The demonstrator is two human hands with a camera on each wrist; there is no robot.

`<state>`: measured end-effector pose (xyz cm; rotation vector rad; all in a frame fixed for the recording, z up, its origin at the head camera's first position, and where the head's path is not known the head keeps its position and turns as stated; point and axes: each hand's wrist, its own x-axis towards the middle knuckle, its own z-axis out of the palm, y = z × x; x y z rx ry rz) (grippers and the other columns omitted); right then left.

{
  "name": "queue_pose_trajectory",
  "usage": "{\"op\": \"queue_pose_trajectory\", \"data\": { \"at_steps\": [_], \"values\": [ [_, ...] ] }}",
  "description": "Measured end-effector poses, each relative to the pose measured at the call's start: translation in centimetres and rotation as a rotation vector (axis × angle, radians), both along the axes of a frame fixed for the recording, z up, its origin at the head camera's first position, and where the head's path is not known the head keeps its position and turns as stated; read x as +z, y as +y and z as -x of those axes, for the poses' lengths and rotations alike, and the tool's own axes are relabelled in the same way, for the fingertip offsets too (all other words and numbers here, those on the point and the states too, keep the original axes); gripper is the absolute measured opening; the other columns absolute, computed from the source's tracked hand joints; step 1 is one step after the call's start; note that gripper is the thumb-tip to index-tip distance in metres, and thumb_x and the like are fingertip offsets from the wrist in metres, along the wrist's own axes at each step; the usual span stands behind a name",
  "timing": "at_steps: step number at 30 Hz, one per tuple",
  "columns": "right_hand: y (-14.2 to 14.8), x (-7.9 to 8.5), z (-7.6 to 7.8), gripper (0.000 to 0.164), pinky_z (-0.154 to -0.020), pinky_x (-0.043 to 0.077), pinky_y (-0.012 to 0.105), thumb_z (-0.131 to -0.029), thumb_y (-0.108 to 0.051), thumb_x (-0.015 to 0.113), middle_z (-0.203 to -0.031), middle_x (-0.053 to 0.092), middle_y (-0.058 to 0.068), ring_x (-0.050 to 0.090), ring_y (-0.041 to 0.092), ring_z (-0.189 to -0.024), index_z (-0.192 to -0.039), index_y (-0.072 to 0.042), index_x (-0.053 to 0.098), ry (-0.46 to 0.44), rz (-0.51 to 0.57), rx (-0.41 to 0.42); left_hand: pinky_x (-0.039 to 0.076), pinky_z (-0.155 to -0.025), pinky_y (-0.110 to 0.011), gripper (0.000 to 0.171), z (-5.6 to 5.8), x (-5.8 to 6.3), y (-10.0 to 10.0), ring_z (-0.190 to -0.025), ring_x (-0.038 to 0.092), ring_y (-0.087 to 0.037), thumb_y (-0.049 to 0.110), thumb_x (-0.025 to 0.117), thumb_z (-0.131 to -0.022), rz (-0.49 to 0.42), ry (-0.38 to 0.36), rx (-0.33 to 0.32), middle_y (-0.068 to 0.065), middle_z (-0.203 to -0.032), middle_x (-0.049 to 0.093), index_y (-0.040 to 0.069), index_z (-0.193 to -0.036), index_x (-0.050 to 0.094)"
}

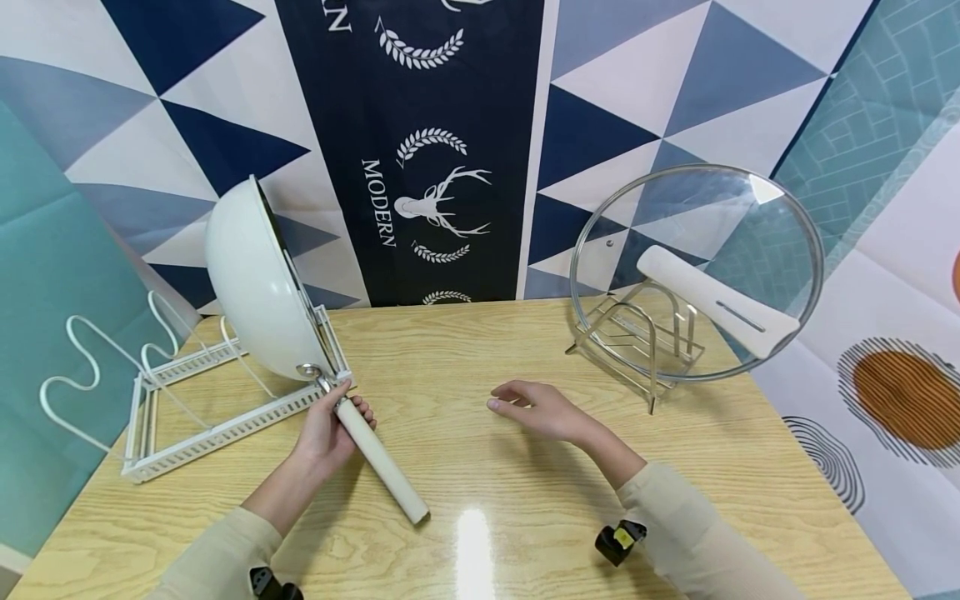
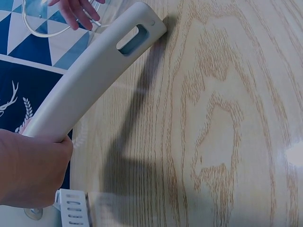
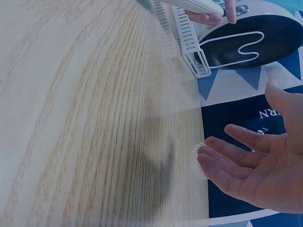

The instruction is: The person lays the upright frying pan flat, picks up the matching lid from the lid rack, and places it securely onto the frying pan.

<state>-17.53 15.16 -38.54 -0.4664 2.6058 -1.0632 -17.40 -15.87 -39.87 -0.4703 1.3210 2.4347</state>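
A white wok (image 1: pixel 258 279) with a dark inside (image 3: pixel 279 35) stands tilted on its side at the white wire rack (image 1: pixel 217 433), and one wavy divider shows in front of its dark inside in the right wrist view. Its long pale handle (image 2: pixel 90 71) points toward the front of the table. My left hand (image 1: pixel 326 429) grips that handle close to the wok's rim, thumb on top. My right hand (image 1: pixel 543 408) hovers over the middle of the table with relaxed fingers and nothing in them. In the right wrist view, its palm and loosely bent fingers (image 3: pixel 232 165) show.
To the right, a glass lid (image 1: pixel 720 192) with a white handle (image 1: pixel 712 300) leans upright in a small metal rack (image 1: pixel 652 367). A wood-grain table (image 1: pixel 450 450) lies below. Patterned cloth (image 1: pixel 457 125) hangs behind the table's back edge.
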Motion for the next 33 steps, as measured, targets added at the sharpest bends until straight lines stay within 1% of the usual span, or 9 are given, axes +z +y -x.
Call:
{"op": "queue_pose_trajectory", "data": {
  "at_steps": [15,21,27,33],
  "values": [
    [-0.16,0.0,-0.07,0.045,-0.099,0.048,0.048,-0.099,-0.04,0.049,-0.13,0.061,0.013,0.058,0.034,-0.119,-0.129,-0.009,0.058,-0.047,0.03,-0.005,0.047,-0.075,-0.023,0.02,0.0,-0.14,-0.05,-0.067,0.05,-0.01,0.031,0.037,-0.103,-0.009,0.0,0.004,0.006,-0.07,0.05,0.015,-0.091,0.043],
    [-0.31,-0.08,-0.02,0.045,-0.097,0.049,0.047,-0.099,-0.041,0.048,-0.131,0.06,0.013,0.058,0.033,-0.119,-0.13,-0.01,0.057,-0.057,0.029,0.004,0.047,-0.075,-0.023,0.02,-0.01,-0.16,-0.04,-0.067,0.05,-0.01,0.031,0.037,-0.103,-0.001,0.005,0.001,0.006,-0.07,0.05,0.015,-0.091,0.043],
    [-0.56,0.0,-0.04,0.047,-0.098,0.048,0.047,-0.099,-0.041,0.048,-0.131,0.06,0.013,0.057,0.033,-0.12,-0.131,-0.008,0.056,-0.064,0.033,0.012,0.047,-0.075,-0.023,0.022,-0.07,-0.09,-0.06,-0.068,0.05,-0.01,0.031,0.037,-0.103,-0.005,-0.005,0.004,0.006,-0.07,0.05,0.014,-0.09,0.044],
    [-0.87,0.13,-0.07,0.046,-0.098,0.048,0.047,-0.099,-0.04,0.048,-0.13,0.061,0.013,0.058,0.033,-0.119,-0.131,-0.008,0.056,-0.067,0.041,0.015,0.047,-0.076,-0.023,0.019,0.03,-0.04,-0.07,-0.067,0.05,-0.01,0.032,0.036,-0.103,-0.009,-0.013,-0.006,0.006,-0.07,0.049,0.015,-0.095,0.041]
  ]
}}
